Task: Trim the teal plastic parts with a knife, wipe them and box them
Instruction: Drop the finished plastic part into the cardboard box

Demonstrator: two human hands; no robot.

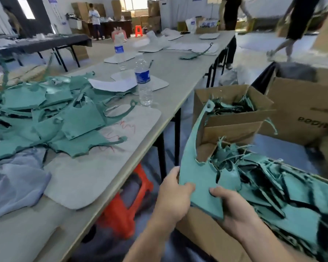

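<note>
While left hand [175, 191] is gripping left edge of teal part [197, 167], right hand [233, 210] is pinching its lower edge, above near corner of cardboard box [204, 235]

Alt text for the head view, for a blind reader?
The left hand and right hand hold a curved teal part over a cardboard box full of teal pieces. Beside it, a long table carries more teal parts, a cloth and water bottles.
</note>
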